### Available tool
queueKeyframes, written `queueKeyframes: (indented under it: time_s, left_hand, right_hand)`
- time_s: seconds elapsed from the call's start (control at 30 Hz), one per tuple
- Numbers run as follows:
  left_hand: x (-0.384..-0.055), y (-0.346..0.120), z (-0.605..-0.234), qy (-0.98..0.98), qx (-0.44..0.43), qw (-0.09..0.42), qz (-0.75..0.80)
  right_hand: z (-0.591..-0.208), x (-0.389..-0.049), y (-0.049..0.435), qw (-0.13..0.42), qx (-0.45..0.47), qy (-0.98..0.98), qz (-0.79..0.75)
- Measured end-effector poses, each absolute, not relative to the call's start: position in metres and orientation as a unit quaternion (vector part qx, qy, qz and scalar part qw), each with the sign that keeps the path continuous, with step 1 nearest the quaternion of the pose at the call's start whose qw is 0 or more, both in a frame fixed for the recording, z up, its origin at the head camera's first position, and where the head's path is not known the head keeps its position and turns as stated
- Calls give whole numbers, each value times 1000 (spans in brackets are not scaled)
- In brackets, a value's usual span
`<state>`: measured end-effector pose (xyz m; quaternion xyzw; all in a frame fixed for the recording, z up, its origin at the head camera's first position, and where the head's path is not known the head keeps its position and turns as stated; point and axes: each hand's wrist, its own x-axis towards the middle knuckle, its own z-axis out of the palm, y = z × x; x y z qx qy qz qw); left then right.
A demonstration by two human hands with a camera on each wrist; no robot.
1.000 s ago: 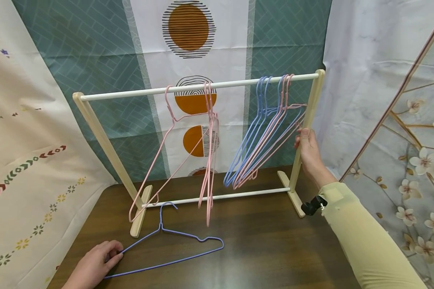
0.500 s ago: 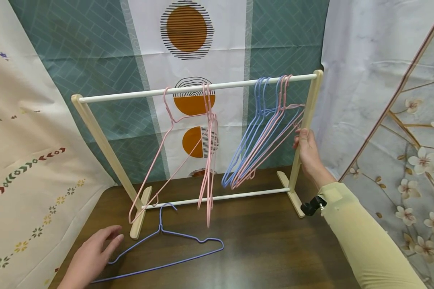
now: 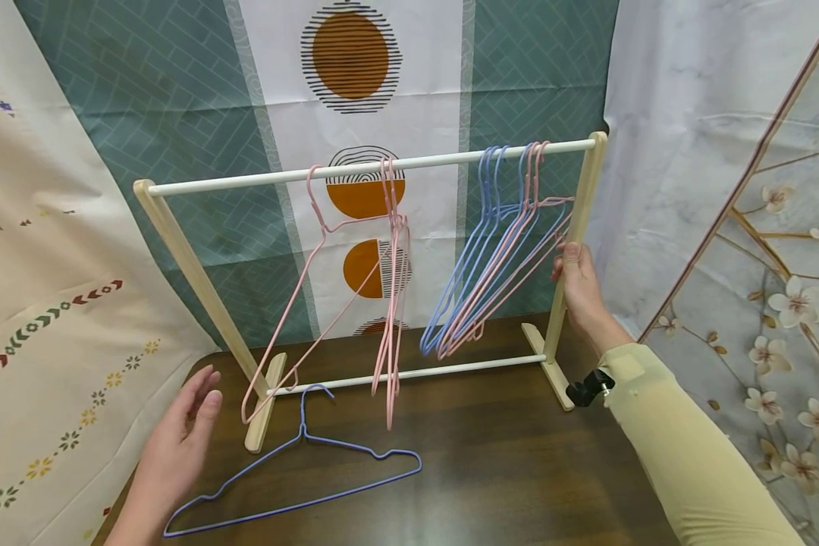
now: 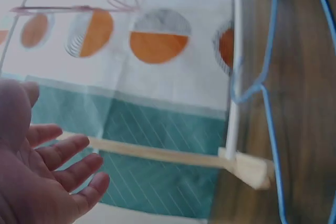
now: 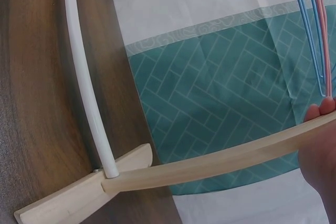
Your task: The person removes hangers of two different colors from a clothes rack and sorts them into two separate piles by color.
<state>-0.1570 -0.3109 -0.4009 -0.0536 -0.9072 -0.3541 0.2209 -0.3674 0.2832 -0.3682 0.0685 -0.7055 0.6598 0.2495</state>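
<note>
My right hand [image 3: 580, 292] grips the right wooden upright [image 3: 556, 322] of a small clothes rack, fingers wrapped round its edge. My left hand [image 3: 177, 436] is raised near the rack's left upright [image 3: 198, 273], holding nothing; in the left wrist view its fingers [image 4: 63, 153] are spread and slightly bent. A blue hanger [image 3: 314, 502] lies flat on the brown table, right of the left hand, its hook by the rack's lower bar. Pink hangers [image 3: 390, 326] hang mid-left on the white top rail [image 3: 246, 180]. Blue hangers [image 3: 460, 265] and more pink ones hang bunched at the right end.
The rack's wooden feet [image 3: 266, 406] stand on the table [image 3: 491, 470], joined by a white lower bar [image 3: 471, 369]. Patterned cloth [image 3: 177, 98] hangs close behind, with a cream cloth [image 3: 75, 288] at left and a floral one [image 3: 757, 303] at right.
My left hand has let go of the blue hanger's left end and lifted up, away from it. The hanger stays lying on the table. My right hand keeps its grip on the upright.
</note>
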Motion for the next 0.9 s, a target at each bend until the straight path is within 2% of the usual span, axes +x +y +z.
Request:
queueKeyframes:
  time_s: [0.13, 0.5, 0.9]
  left_hand:
    - [-157, -300, -387, -893, -57, 233, -381]
    - [-149, -266, -356, -877, -56, 226, -420]
    - [-146, -229, -348, -869, -66, 233, -431]
  right_hand:
    - [-368, -367, 284, 244, 76, -698, 668]
    - [-368, -366, 282, 245, 79, -703, 662]
    - [-367, -365, 282, 255, 74, -695, 668]
